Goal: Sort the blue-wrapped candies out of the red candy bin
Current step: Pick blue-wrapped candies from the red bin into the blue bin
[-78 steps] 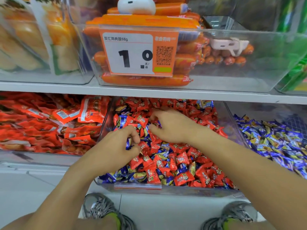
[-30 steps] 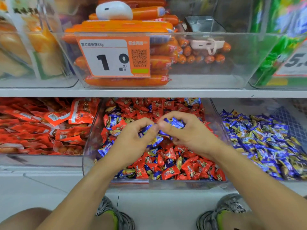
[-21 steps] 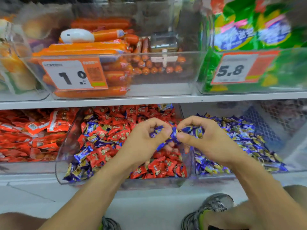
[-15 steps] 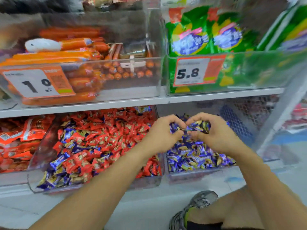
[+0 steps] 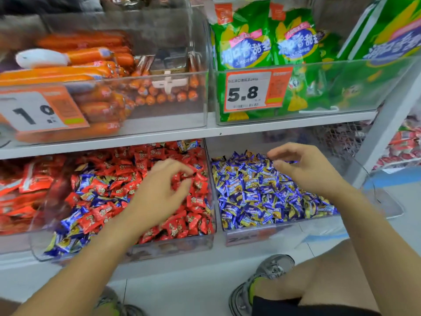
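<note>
while the left hand (image 5: 159,197) hovers loose-fingered over the clear red-candy bin (image 5: 127,252), the right hand (image 5: 305,169) (fingers relaxed, empty) hangs above the blue-wrapped candies (image 5: 262,195).

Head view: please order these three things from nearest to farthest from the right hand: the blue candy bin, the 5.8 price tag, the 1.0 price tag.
From the right hand:
1. Blue candy bin, directly under the hand.
2. 5.8 price tag, on the upper shelf, above and slightly left.
3. 1.0 price tag, far left on the upper shelf.
</note>
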### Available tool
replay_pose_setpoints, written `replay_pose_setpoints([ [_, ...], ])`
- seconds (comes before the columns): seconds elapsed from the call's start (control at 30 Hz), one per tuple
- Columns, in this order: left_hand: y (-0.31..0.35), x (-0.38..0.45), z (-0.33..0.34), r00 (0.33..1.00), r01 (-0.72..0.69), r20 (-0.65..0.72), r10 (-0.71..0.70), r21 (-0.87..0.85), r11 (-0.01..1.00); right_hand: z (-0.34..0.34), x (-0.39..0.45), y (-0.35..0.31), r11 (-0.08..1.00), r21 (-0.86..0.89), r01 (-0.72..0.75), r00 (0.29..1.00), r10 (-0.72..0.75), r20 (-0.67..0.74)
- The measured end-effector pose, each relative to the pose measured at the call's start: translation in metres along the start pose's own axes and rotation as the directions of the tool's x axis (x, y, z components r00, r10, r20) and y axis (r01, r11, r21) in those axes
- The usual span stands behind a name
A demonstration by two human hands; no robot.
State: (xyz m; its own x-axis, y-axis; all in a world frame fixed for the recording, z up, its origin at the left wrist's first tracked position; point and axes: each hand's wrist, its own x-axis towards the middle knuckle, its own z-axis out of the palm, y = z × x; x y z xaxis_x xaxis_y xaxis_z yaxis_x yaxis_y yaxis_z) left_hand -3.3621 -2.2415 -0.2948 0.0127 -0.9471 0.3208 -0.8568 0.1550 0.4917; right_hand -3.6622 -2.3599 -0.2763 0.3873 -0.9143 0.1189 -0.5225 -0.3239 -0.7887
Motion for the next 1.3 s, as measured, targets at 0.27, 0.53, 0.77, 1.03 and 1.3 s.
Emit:
replay_pose_setpoints([
  [0.27, -0.094, -0.074, -0.038, 0.713, 0.700, -0.229, -0.663, 0.302, 0.648, 0.157, 0.007, -0.113, 0.840, -0.082, 0.537, 0.792, -0.468, 0.394],
  [0.53, -0.122, -0.079, -0.036, 0.685, 0.723, -0.191, -0.703, 0.060, 0.688, 0.277, 0.101, -0.182, 0.692, -0.224, 0.686, 0.625, -0.404, 0.667],
  [0.77, -0.122, -0.081, -0.044, 0.698, 0.701, -0.153, -0.699, -0.049, 0.711, 0.339, 0.144, -0.198, 0.609, -0.330, 0.721, 0.619, -0.353, 0.701],
  [1.03, -0.124, -0.083, -0.044, 0.729, 0.642, -0.135, -0.671, -0.206, 0.739, 0.313, 0.131, -0.183, 0.657, -0.219, 0.721, 0.506, -0.283, 0.815],
  [1.3, -0.137, -0.088, -0.050, 0.935, 0.355, 0.037, -0.353, -0.120, 0.927, 0.243, 0.072, -0.144, 0.524, -0.365, 0.769, 0.583, -0.341, 0.738],
])
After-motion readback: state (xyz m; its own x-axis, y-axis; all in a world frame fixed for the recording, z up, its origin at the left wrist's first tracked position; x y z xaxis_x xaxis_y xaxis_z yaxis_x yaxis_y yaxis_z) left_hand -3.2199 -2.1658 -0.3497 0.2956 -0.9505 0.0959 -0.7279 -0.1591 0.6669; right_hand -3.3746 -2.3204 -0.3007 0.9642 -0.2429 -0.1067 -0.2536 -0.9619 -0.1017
